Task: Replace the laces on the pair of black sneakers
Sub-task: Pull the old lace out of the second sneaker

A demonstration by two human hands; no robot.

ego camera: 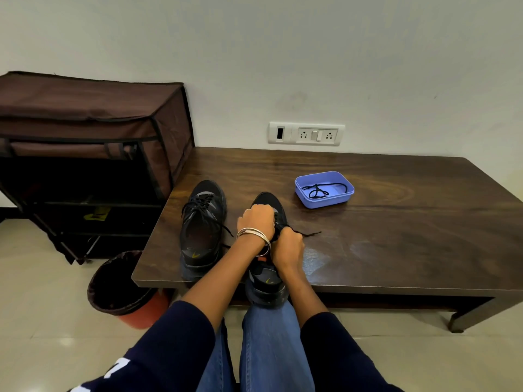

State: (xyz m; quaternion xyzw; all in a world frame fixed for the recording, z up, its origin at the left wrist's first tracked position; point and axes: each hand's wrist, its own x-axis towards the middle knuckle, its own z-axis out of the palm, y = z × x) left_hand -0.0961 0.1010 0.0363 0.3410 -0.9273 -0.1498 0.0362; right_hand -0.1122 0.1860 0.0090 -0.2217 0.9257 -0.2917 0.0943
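Your grip is closed with both hands on the lace of the right sneaker (268, 210): the left hand (259, 222) curls over the eyelets, the right hand (288, 246) pinches the lace (307, 234), whose free end trails onto the surface (396, 222). This sneaker stands at the near edge, just beside the left sneaker (202, 227), which is laced. I judge you are working the lace at the upper eyelets. Whether you thread or unthread, I cannot tell. A spare black lace (319, 190) lies in the blue tray (343, 190), well apart, so the next move needs a steady pull through the eyelets.
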